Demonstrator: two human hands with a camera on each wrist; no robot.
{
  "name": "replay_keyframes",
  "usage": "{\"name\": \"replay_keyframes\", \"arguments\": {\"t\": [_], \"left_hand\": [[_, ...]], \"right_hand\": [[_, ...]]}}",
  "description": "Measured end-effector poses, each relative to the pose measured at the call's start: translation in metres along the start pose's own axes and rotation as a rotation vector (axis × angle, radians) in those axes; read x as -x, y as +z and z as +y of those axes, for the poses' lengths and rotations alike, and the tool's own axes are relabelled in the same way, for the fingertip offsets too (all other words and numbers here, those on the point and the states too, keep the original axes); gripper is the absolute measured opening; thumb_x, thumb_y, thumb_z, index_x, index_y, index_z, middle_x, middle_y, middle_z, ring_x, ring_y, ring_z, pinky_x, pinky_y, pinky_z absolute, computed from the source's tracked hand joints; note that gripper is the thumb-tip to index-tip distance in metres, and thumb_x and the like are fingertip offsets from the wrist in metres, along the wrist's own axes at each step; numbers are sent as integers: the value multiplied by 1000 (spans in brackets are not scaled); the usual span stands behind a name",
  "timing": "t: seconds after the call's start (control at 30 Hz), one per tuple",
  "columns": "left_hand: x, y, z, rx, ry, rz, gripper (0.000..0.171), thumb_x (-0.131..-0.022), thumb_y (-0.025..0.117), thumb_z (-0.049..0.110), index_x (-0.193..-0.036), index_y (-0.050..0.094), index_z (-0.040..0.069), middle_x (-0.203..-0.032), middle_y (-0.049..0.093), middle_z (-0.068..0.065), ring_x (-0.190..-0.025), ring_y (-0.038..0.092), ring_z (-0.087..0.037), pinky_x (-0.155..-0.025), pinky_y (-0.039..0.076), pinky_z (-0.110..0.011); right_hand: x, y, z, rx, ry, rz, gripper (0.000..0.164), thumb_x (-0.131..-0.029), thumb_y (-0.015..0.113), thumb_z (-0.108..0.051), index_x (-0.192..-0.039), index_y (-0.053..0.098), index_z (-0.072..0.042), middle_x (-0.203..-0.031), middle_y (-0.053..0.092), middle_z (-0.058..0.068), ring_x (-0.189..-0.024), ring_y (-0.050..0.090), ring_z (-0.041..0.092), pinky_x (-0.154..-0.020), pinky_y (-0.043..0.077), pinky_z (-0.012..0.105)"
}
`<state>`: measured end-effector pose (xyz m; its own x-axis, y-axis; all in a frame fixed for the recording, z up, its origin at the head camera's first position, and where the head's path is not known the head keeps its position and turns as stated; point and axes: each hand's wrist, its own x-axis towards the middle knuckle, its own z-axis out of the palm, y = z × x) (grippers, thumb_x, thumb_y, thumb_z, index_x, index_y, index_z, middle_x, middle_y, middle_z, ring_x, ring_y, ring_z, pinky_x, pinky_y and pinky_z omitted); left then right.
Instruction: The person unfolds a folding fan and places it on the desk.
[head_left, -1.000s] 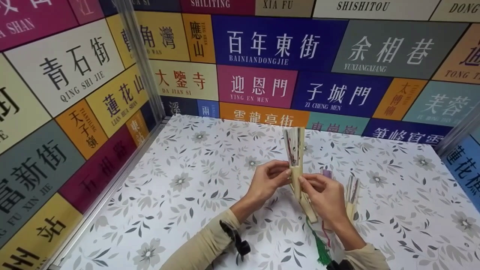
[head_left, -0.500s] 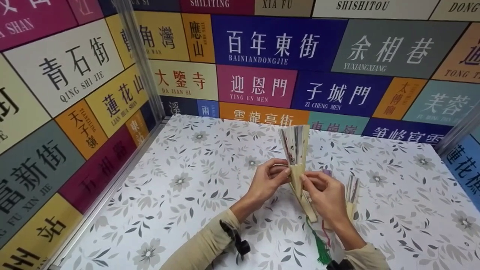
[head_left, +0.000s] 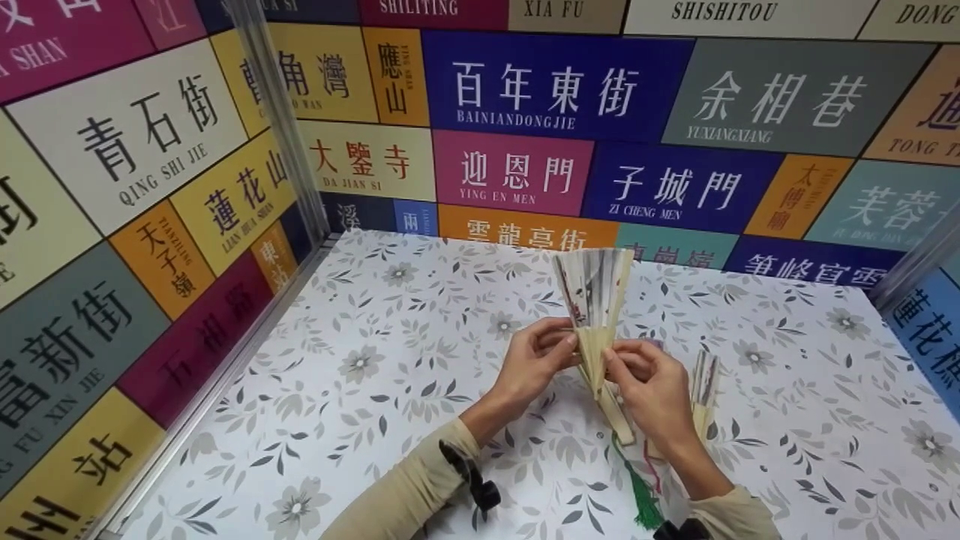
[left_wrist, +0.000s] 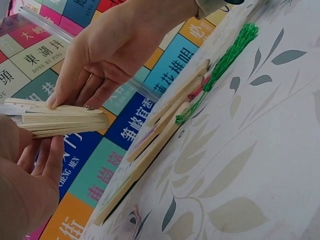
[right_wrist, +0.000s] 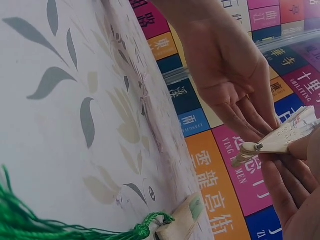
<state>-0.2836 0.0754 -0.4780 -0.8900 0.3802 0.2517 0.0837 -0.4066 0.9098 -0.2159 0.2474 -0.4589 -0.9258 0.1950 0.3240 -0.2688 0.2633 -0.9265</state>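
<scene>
Both hands hold a partly spread folding fan [head_left: 596, 300] with pale ribs and a white leaf marked in grey and red, raised above the table. My left hand [head_left: 534, 364] pinches its ribs from the left, thumb toward me. From the right, my right hand [head_left: 654, 386] pinches the outer rib between thumb and fingers. The rivet end [right_wrist: 257, 147] shows in the right wrist view. Below the hands lies a folded fan [head_left: 616, 420] with a green tassel [head_left: 643, 501]. Another folded fan [head_left: 703, 394] lies to the right of my right hand.
A third folded fan, with a purple leaf [head_left: 654, 346], lies mostly hidden behind my right hand. A red cord [head_left: 651, 466] lies near the green tassel. The table [head_left: 360, 435] has a white leaf-patterned cover. Colourful sign-printed walls [head_left: 555, 82] stand behind and at the left.
The held fan has spread wider, its outer rib swinging right and its left edge shifting slightly left. Both hands have stayed nearly in place.
</scene>
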Motion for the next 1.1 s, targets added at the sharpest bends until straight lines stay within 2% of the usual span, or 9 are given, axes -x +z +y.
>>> {"name": "replay_keyframes", "arguments": {"t": [0.13,0.4,0.67,0.97,1.1], "left_hand": [[0,0,0,17,-15,10,28,-99,62,5,-126,62,-1,-116,71,-23,-99,74,-25,-93,63,-40],[2,1,2,60,-45,38,28,-99,63,7,-125,61,-1,-116,71,-20,-101,73,-26,-93,63,-41],[0,1,1,54,-33,26,28,-98,67,18,-119,64,0,-113,72,-17,-105,72,-27,-93,63,-42],[-1,0,-1,77,-25,40,28,-96,69,10,-119,63,-2,-110,72,-17,-97,74,-25,-93,63,-43],[-1,0,-1,84,-26,50,28,-96,69,11,-119,62,-2,-110,72,-17,-98,73,-25,-93,63,-43]], "right_hand": [[-2,-1,8,-22,-5,-3,25,-93,73,-25,-107,69,-5,-92,78,12,-83,77,20,-74,66,30],[-4,-3,8,-53,18,-19,29,-96,69,-25,-110,63,0,-98,76,17,-88,76,20,-78,66,31],[-4,-5,7,-48,51,-24,34,-99,65,-29,-115,59,1,-104,76,18,-87,76,19,-76,66,30],[-4,-3,6,-159,78,1,30,-100,64,-19,-115,56,5,-106,76,17,-90,76,18,-79,66,32],[-4,-3,6,-153,95,12,28,-100,63,-20,-114,54,4,-103,77,11,-88,76,16,-75,67,31]]}}
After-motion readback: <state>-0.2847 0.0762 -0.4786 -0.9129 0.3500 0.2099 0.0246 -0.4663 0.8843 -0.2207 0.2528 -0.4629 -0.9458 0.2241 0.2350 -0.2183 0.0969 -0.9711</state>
